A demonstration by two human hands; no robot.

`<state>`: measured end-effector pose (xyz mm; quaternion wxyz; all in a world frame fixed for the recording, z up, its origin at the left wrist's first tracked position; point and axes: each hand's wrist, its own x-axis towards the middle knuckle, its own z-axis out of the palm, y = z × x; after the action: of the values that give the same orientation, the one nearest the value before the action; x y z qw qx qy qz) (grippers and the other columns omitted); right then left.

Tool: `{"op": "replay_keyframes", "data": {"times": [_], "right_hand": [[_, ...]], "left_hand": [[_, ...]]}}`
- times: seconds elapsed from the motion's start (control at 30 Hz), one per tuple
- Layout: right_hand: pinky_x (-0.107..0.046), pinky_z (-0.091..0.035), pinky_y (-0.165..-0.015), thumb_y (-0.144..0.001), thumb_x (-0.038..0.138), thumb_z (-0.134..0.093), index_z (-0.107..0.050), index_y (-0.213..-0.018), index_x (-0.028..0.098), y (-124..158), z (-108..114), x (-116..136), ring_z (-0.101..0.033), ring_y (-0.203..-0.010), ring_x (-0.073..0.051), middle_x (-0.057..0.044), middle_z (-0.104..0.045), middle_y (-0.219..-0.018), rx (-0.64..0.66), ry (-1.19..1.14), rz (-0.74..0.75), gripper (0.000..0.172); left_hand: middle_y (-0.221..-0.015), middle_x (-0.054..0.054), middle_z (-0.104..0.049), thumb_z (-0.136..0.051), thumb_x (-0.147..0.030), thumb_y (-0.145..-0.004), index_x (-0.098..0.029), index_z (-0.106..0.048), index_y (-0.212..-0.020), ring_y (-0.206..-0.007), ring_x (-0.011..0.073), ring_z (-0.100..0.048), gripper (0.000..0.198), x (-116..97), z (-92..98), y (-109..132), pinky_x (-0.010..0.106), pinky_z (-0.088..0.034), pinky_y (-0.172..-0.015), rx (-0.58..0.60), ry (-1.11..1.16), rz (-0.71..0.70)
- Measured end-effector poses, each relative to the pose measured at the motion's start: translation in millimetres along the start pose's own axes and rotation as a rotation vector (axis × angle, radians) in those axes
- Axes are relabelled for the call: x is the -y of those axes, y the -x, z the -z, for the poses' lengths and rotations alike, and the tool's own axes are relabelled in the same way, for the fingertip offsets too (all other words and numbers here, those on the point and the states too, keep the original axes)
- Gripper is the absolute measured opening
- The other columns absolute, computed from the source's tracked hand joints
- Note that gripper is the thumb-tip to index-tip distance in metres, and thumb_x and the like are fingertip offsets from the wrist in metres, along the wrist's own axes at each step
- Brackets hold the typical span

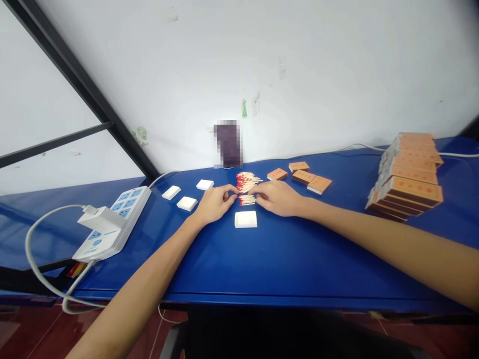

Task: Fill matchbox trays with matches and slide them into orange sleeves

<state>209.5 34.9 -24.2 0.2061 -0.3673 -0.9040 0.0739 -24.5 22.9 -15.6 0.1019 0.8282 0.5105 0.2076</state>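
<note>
A pile of red-tipped matches (247, 180) lies on the blue table (284, 259) near the wall. A smaller bunch of matches (247, 200) sits between my two hands. My left hand (215, 203) has its fingers curled and pinches the left end of that bunch. On the bunch's right end rests my right hand (277, 197), fingers bent and closed on it. Just in front of both hands lies a white inner matchbox tray (246, 219).
Three more white trays (187, 203) lie to the left. Several orange matchbox sleeves (310, 179) lie right of the pile, and a tall stack of them (407, 177) stands at far right. A white power strip (112, 224) with a plugged cable sits at left. A dark object (228, 144) leans on the wall.
</note>
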Motion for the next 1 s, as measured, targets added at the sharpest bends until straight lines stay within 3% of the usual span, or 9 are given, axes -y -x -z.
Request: {"op": "replay_keyframes", "data": {"times": [0.4,0.63,1.0], "right_hand": [[-0.028,-0.041,-0.073,-0.088,0.017,-0.049,-0.073,-0.112,0.020,0.5,0.9,0.7,-0.064,-0.084,-0.018,-0.005,-0.075,-0.099,-0.025,-0.057,-0.030,0.035],[-0.026,-0.034,-0.061,-0.078,0.013,-0.058,-0.075,-0.101,0.017,-3.9,-2.0,-5.5,-0.048,-0.057,-0.011,0.003,-0.059,-0.062,-0.071,-0.176,-0.130,0.029],[-0.025,-0.031,-0.061,-0.087,0.019,-0.056,-0.075,-0.101,0.017,-1.8,0.2,-2.3,-0.047,-0.058,-0.011,0.001,-0.061,-0.066,-0.064,-0.156,-0.062,0.024]], "left_hand": [[-0.059,-0.004,-0.053,-0.048,-0.032,-0.095,-0.022,-0.069,-0.107,-0.054,0.0128,-0.049,0.027,2.5,0.8,4.4,0.026,-0.033,-0.058,0.030,0.019,-0.076],[-0.062,-0.003,-0.055,-0.050,-0.033,-0.094,-0.021,-0.067,-0.116,-0.056,0.0125,-0.048,0.031,3.4,3.5,7.9,0.026,-0.033,-0.058,0.077,0.013,-0.097],[-0.063,-0.003,-0.053,-0.050,-0.032,-0.094,-0.021,-0.067,-0.118,-0.058,0.0127,-0.047,0.031,4.2,2.8,9.1,0.026,-0.033,-0.060,0.076,0.007,-0.132]]}}
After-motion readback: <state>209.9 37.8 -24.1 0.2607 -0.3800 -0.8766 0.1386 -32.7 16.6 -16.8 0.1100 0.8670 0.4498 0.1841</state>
